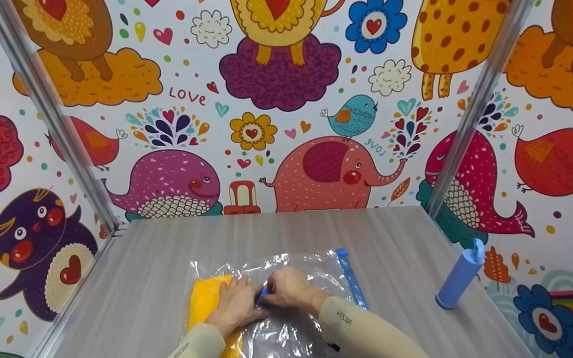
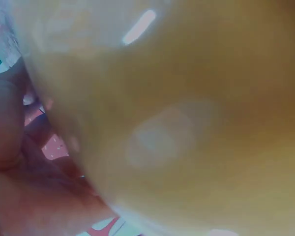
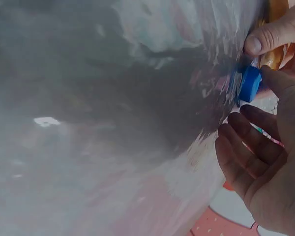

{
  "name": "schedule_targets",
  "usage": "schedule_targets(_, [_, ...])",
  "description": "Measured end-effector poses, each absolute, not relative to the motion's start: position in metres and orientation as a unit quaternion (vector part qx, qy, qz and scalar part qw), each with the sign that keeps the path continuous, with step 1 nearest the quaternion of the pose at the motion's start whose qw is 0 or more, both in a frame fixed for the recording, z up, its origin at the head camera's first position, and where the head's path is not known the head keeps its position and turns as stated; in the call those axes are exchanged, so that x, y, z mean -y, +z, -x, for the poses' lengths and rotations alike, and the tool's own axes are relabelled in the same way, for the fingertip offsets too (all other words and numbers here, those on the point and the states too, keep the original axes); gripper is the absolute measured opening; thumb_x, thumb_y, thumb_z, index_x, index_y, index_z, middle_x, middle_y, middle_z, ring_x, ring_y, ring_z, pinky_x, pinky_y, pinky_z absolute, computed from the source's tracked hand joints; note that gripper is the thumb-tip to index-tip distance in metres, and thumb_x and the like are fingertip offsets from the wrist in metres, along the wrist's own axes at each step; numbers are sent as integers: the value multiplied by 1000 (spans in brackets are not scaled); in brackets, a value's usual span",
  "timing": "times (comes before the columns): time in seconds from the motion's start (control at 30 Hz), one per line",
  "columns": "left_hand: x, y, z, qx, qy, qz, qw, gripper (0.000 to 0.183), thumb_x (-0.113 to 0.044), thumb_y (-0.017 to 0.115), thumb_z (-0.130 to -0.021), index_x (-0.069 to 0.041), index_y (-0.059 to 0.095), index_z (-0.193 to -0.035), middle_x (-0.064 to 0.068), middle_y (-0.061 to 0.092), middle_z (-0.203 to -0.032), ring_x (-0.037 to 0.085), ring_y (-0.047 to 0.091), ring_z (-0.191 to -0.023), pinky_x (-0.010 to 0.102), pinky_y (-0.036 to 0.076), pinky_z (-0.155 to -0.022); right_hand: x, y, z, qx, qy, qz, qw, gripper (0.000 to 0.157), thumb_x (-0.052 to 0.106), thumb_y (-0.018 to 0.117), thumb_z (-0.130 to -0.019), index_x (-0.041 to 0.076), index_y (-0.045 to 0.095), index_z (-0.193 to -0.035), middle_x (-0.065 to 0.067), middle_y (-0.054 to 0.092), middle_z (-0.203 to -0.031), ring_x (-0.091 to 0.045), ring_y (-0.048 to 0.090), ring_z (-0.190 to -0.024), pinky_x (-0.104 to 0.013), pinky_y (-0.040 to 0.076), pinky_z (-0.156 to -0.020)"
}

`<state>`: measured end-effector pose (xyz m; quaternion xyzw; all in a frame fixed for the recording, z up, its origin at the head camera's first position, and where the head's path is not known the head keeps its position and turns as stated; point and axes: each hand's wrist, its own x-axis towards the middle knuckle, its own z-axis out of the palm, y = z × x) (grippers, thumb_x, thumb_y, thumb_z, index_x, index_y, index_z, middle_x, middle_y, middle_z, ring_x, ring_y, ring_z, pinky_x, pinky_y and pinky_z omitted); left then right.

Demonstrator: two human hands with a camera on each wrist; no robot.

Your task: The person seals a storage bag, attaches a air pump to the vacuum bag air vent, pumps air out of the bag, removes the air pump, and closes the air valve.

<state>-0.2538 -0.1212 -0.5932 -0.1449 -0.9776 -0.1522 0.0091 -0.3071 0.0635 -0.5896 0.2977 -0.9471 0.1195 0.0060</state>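
Note:
A clear plastic storage bag (image 1: 291, 323) lies on the table with yellow, cloth-like material (image 1: 204, 298) inside its left part. My left hand (image 1: 237, 303) rests on the bag over the yellow material, fingers extended, its thumb close to a round blue valve cap (image 3: 250, 84). At that cap, my right hand (image 1: 289, 288) pinches with thumb and index finger; its other fingers (image 3: 233, 162) are loosely bent beside the film. Shiny film over yellow fills most of the left wrist view, with part of the left hand (image 2: 34, 162) at its edge.
A blue zip strip with a slider (image 1: 351, 278) runs along the bag's right edge. Farther right, a blue cylindrical hand pump (image 1: 458, 278) stands on the grey wood-grain table (image 1: 157, 248). Cartoon-printed walls (image 1: 286, 124) and metal posts (image 1: 67, 119) enclose the table.

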Motion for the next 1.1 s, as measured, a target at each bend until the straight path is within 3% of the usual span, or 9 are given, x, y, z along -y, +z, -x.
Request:
schedule_targets(0.1, [119,-594,252,978,-144,152,21,72,-45,97,-76,-13,78,-138,32,69,-146,56,60,-137,83,44,-115,-60,-590,303,952,118,-282,13,34,49,90,-85,19,79,-73,10,71,-63,-2,48,-56,-18,39,-51])
schedule_targets(0.23, [115,-596,250,980,-133,143,44,53,-39,93,-79,-17,82,-125,28,72,-139,53,62,-132,82,46,-113,-56,-589,300,954,118,-276,13,35,43,93,-81,19,73,-67,10,66,-58,-2,45,-53,-18,36,-48])
schedule_targets(0.47, [114,-595,250,981,-138,132,36,36,-34,91,-81,-18,83,-112,24,75,-134,49,64,-124,80,48,-109,-51,-587,298,953,120,-278,-28,32,36,93,-85,15,74,-70,8,67,-61,-2,46,-53,-15,39,-49])
schedule_targets(0.63, [119,-591,253,982,-132,136,22,34,-26,89,-81,-18,84,-114,19,75,-126,45,65,-122,78,51,-106,-49,-582,299,950,114,-290,-36,27,30,94,-84,13,76,-72,6,69,-63,-3,47,-54,-15,41,-49])
schedule_targets(0.9, [126,-588,260,977,-161,136,42,22,-28,96,-74,-15,81,-85,10,76,-100,35,66,-99,69,58,-91,-54,-574,309,911,91,-396,-67,7,15,91,-87,12,85,-90,4,76,-72,1,49,-58,-9,44,-56])
schedule_targets(1.03, [128,-590,263,975,-176,123,51,30,-31,98,-72,-16,72,-73,7,76,-88,34,69,-94,64,59,-84,-56,-575,312,890,76,-449,-41,10,13,91,-84,16,88,-93,3,79,-75,2,47,-61,-7,40,-59])
schedule_targets(1.1, [130,-591,264,975,-180,115,53,34,-33,98,-71,-15,69,-73,8,76,-87,35,71,-94,64,59,-85,-57,-577,311,890,73,-449,-25,16,11,91,-81,18,88,-96,4,80,-80,2,52,-67,-7,45,-65])
